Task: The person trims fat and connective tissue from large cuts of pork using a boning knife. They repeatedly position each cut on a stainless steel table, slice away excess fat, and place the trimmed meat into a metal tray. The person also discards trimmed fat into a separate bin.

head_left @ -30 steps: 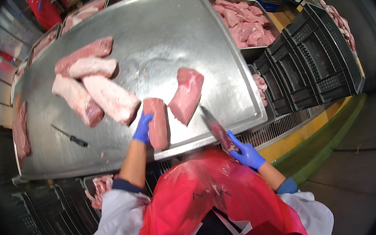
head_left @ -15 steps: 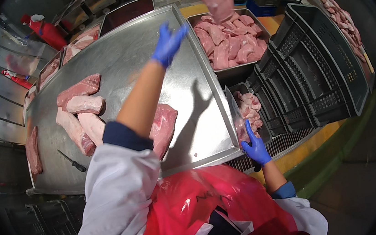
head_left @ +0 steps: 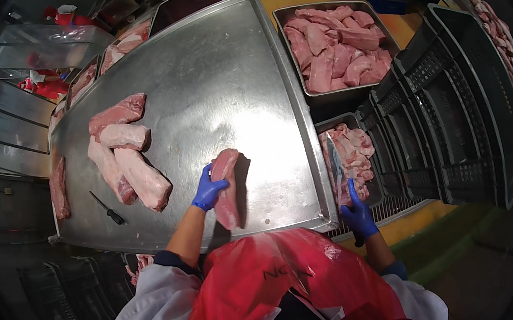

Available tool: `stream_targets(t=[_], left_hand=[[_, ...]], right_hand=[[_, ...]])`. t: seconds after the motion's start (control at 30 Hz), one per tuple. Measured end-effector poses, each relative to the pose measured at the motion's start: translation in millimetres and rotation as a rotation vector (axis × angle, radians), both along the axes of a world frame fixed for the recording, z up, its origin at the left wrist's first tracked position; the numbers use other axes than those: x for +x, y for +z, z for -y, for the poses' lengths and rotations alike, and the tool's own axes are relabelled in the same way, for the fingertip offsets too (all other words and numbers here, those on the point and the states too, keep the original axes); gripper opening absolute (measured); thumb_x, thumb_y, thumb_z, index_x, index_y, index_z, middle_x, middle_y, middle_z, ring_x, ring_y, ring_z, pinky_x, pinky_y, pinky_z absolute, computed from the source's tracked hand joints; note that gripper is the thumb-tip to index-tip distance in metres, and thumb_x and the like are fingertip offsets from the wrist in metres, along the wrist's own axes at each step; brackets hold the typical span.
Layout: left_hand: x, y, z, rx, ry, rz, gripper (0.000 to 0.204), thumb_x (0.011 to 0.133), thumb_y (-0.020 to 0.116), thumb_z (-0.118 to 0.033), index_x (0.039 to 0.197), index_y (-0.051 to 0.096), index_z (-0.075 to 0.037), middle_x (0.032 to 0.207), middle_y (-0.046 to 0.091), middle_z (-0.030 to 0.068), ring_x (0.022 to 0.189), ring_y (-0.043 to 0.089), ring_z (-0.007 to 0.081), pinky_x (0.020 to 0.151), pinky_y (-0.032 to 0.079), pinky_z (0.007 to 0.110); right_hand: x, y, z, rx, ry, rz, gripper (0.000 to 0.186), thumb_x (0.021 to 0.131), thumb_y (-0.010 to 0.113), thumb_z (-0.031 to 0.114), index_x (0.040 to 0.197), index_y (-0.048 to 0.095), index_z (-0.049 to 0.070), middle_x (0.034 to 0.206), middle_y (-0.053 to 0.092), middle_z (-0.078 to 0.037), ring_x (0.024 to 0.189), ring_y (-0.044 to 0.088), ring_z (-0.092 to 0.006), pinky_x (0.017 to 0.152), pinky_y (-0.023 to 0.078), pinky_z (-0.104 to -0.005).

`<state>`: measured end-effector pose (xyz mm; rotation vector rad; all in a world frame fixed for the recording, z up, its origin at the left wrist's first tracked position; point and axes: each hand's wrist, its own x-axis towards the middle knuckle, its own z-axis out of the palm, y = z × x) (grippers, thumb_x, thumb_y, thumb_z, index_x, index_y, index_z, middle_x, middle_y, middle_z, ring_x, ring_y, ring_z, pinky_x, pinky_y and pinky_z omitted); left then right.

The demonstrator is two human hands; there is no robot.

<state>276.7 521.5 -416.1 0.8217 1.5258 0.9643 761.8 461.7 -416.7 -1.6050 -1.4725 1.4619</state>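
My left hand, in a blue glove, grips the side of a long pink piece of meat near the front of the steel table. The piece stands on its edge and casts a shadow to its right. Past the table's right edge, my blue-gloved right hand is closed on a knife. Its blade points away from me, over a tray of pale trimmings; the handle is mostly hidden in my hand. Several larger pieces of meat lie together on the left of the table.
A thin tool with a black handle lies by a narrow meat strip. A deep metal tray of cut meat stands at the back right. Black crates line the right side. People in red work at the far left.
My left hand has come back from its reach and taken hold of the meat on the table. The piece that was in the air is now gone from there. The knife blade is more visible.
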Motion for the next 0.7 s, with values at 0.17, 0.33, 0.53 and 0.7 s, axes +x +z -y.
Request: stream_targets(t=[0.17, 0.33, 0.53, 0.7], left_hand=[[106, 108, -122, 0.197, -0.063, 0.306, 0.087, 0.075, 0.076, -0.007, 0.149, 0.030, -0.001, 0.135, 0.052, 0.0174, 0.118, 0.057, 0.0283, 0.101, 0.050, 0.042], [174, 233, -360, 0.238, -0.168, 0.119, 0.086, 0.073, 0.084, -0.040, 0.134, 0.049, 0.011, 0.121, 0.063, 0.0207, 0.108, 0.062, 0.0271, 0.091, 0.051, 0.038], [128, 164, -406, 0.297, 0.128, -0.356, 0.108, 0.075, 0.081, -0.049, 0.142, 0.031, 0.019, 0.147, 0.040, 0.0343, 0.135, 0.046, 0.0386, 0.110, 0.041, 0.042], [-79, -20, -224, -0.073, 0.187, -1.013, 0.125, 0.071, 0.078, -0.063, 0.156, 0.015, 0.004, 0.161, 0.018, 0.0300, 0.150, 0.017, 0.0424, 0.122, 0.018, 0.047]], right_hand=[[8, 4, -14, -0.036, -0.024, 0.036, 0.084, 0.091, 0.057, 0.005, 0.161, 0.013, 0.022, 0.068, 0.052, -0.005, 0.061, 0.050, -0.0146, 0.062, 0.047, -0.0320], [22, -11, -17, 0.070, -0.032, 0.128, 0.085, 0.090, 0.059, 0.007, 0.161, 0.014, 0.023, 0.073, 0.062, -0.006, 0.060, 0.055, -0.0143, 0.059, 0.048, -0.0328], [32, -11, -5, 0.018, -0.187, 0.182, 0.086, 0.090, 0.059, 0.009, 0.161, 0.013, 0.029, 0.071, 0.062, -0.006, 0.057, 0.056, -0.0139, 0.052, 0.048, -0.0340], [19, 15, -12, -0.175, -0.138, 0.225, 0.088, 0.089, 0.058, 0.006, 0.161, 0.012, 0.029, 0.068, 0.059, -0.003, 0.055, 0.053, -0.0110, 0.051, 0.047, -0.0299]])
